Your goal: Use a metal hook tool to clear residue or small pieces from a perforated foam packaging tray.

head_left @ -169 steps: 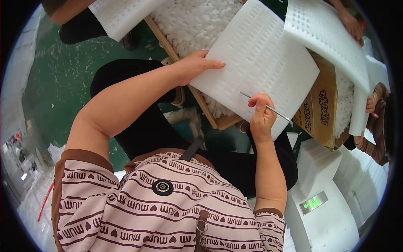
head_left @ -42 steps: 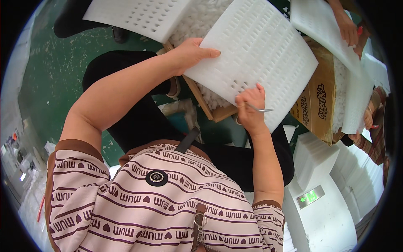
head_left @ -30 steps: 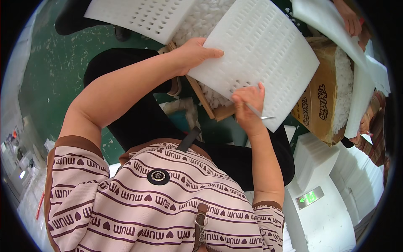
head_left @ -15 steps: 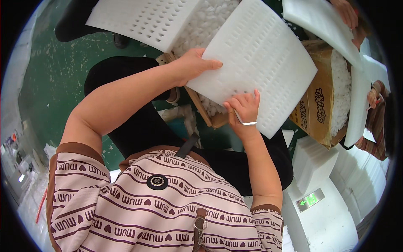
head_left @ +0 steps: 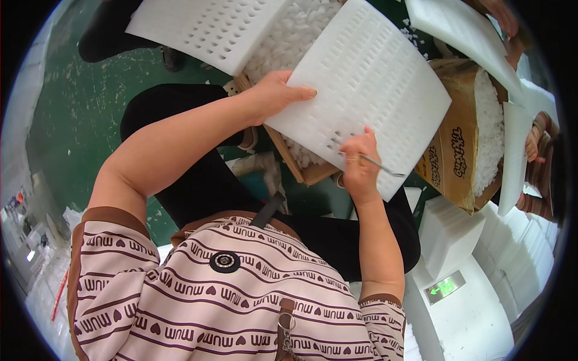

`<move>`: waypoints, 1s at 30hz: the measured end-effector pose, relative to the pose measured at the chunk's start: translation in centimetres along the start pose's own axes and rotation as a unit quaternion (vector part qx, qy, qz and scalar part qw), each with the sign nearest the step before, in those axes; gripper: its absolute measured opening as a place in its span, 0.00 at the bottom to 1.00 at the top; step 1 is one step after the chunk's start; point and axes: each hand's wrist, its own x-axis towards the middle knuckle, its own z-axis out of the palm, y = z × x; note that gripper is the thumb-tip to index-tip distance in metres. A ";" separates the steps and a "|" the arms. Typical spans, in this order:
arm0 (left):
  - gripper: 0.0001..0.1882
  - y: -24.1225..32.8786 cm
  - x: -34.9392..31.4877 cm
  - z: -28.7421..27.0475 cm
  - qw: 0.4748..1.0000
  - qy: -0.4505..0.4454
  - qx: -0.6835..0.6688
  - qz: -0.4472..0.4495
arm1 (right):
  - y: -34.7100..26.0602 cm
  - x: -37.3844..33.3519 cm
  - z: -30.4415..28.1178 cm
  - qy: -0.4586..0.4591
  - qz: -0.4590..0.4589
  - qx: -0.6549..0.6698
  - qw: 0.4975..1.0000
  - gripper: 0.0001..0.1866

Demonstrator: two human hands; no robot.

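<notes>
Head view shows a white foam sheet [head_left: 385,84] slanting between both hands: the left grip [head_left: 278,96] pinches the sheet's left edge, thumb on top, and the right grip [head_left: 360,165] is curled around a thin metal rod [head_left: 388,170] at the sheet's near edge, just beside a few dark holes. Under the sheet's left side sits a wooden crate [head_left: 284,151] with white foam bits [head_left: 295,36]; a cardboard box [head_left: 445,150] borders the sheet's right edge, and green floor [head_left: 72,126] stretches well left of the sheet

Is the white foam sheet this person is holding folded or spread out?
Spread out: the foam sheet shows as one broad panel with no fold across it; the left hand grips its left edge.
</notes>
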 end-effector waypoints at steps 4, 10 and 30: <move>0.19 0.4 -0.4 0.1 1.000 0.002 -0.006 -0.011 | -0.6 0.3 -0.4 -0.018 -0.003 -0.007 1.000 0.07; 0.20 0.1 -0.3 0.5 1.000 -0.011 -0.005 -0.015 | 0.0 0.1 0.5 -0.040 -0.057 -0.136 0.988 0.06; 0.20 -0.5 -0.1 0.4 1.000 0.005 0.009 -0.003 | 0.6 0.2 -0.6 0.077 0.034 0.086 0.993 0.11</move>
